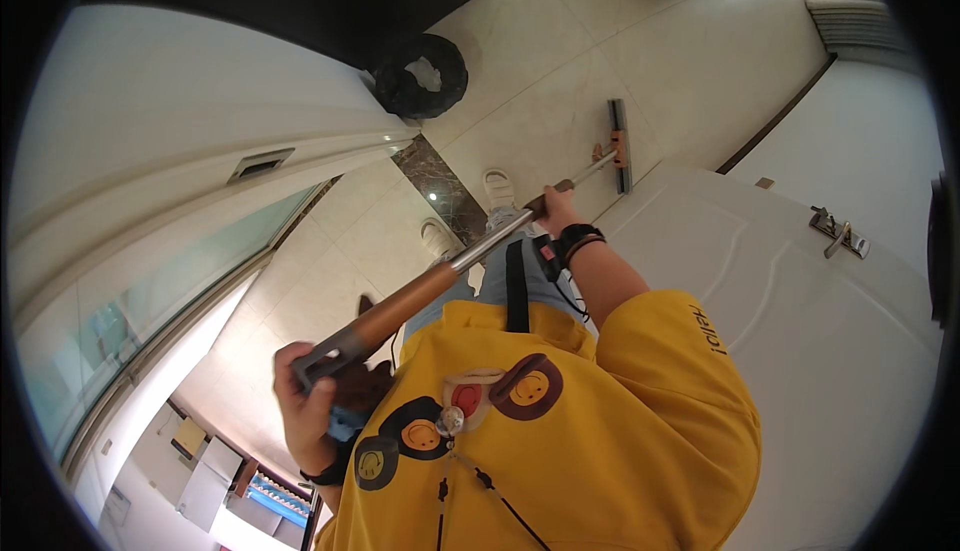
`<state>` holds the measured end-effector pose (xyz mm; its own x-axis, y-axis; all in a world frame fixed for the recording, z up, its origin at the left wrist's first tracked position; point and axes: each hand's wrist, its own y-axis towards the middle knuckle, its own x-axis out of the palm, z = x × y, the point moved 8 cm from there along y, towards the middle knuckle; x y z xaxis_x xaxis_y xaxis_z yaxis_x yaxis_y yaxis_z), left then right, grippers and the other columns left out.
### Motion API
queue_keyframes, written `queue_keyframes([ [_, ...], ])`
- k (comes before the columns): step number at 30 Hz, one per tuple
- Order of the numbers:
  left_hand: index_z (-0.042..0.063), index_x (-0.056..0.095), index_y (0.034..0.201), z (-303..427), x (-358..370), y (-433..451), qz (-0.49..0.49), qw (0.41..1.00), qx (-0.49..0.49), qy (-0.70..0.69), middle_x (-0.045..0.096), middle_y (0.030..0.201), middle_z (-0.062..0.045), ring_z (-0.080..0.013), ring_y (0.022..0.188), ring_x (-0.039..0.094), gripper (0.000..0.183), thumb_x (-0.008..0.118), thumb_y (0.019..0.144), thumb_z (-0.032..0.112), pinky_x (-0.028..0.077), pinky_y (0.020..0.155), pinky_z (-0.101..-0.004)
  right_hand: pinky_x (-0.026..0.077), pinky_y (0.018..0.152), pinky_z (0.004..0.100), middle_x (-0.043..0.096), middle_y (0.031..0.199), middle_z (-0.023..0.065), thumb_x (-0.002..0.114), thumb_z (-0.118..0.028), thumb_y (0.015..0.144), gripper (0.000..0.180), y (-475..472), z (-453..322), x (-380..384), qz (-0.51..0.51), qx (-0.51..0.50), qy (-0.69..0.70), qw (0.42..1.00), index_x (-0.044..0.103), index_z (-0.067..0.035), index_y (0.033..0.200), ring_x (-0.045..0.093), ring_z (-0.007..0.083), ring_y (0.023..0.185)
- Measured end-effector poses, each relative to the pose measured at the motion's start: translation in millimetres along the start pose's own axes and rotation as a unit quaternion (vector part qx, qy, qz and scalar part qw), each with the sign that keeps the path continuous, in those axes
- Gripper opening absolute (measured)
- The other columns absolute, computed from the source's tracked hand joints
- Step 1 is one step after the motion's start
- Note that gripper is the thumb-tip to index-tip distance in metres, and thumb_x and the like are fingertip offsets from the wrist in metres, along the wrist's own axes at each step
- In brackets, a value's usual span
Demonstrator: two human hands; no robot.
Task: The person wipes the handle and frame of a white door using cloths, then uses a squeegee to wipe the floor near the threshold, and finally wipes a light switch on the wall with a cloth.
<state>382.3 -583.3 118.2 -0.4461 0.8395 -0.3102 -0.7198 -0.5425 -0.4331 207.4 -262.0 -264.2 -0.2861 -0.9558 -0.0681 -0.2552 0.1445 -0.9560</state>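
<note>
A long mop with a copper-and-silver pole (409, 300) slants across my body, from lower left to upper right. My left hand (304, 401) grips the grey end piece of the pole, which has a slot in it. Farther down, my right hand (560, 210) closes around the brown grip near the thin lower shaft. The mop's narrow head (618, 147), grey with a copper-coloured clamp, is at the tiled floor (540, 93) beyond my feet. Below the pole, by my left wrist, a dark brown thing (367, 386) with a blue patch is partly hidden.
A black-lined waste bin (390, 86) stands beyond the doorway on the left. A dark marble threshold strip (442, 183) crosses the floor by my sandals (499, 187). To the right is a white door (720, 273) with a metal lever handle (838, 234).
</note>
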Motion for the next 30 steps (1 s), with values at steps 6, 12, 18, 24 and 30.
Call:
queue_keyframes([
  [6, 0.003, 0.044, 0.101, 14, 31, 23, -0.026, 0.999, -0.017, -0.019, 0.051, 0.081, -0.003, -0.0094, 0.072, 0.046, 0.041, 0.066, 0.072, 0.022, 0.038, 0.065, -0.0207, 0.036, 0.045, 0.0374, 0.033, 0.07, 0.007, 0.04, -0.011, 0.086, 0.018, 27, -11, -12, 0.017, 0.046, 0.031, 0.998, 0.024, -0.008, 0.093, 0.034, 0.0169, 0.049],
  [12, 0.003, 0.044, 0.1, -4, 1, 11, -0.028, 0.999, -0.021, 0.016, 0.051, 0.08, -0.004, -0.0094, 0.072, 0.046, 0.044, 0.066, 0.073, 0.028, 0.039, 0.064, -0.0211, 0.032, 0.044, 0.0353, 0.033, 0.068, 0.0052, 0.038, -0.012, 0.085, 0.076, 14, 12, 9, 0.015, 0.068, -0.01, 0.997, -0.022, -0.027, 0.129, 0.032, 0.0153, 0.049],
  [18, 0.003, 0.046, 0.099, -43, -89, -7, 0.015, 0.998, -0.032, 0.044, 0.051, 0.08, -0.003, -0.0104, 0.072, 0.046, 0.045, 0.067, 0.07, 0.03, 0.038, 0.066, -0.0224, 0.039, 0.052, 0.0417, 0.04, 0.086, 0.0126, 0.04, -0.016, 0.085, 0.07, 11, 91, 59, -0.004, 0.042, -0.033, 0.999, -0.011, -0.025, 0.132, 0.043, 0.0224, 0.063],
  [24, 0.003, 0.044, 0.106, -76, -231, -39, 0.107, 0.989, -0.015, 0.103, 0.049, 0.083, -0.005, -0.013, 0.075, 0.046, 0.041, 0.058, 0.078, 0.029, 0.037, 0.069, -0.0239, 0.041, 0.067, 0.0486, 0.038, 0.108, 0.0174, 0.045, -0.027, 0.083, 0.073, -46, 208, 150, -0.033, -0.009, -0.023, 0.999, -0.008, -0.022, 0.133, 0.046, 0.0299, 0.084],
  [30, 0.002, 0.043, 0.108, -69, -357, -104, 0.248, 0.939, 0.043, 0.235, 0.043, 0.098, -0.008, -0.0173, 0.083, 0.044, 0.044, 0.045, 0.085, 0.04, 0.038, 0.072, -0.0269, 0.046, 0.07, 0.0488, 0.033, 0.122, 0.0143, 0.045, -0.026, 0.084, 0.079, -136, 319, 234, -0.123, 0.08, -0.045, 0.988, -0.02, -0.03, 0.129, 0.047, 0.0314, 0.093],
])
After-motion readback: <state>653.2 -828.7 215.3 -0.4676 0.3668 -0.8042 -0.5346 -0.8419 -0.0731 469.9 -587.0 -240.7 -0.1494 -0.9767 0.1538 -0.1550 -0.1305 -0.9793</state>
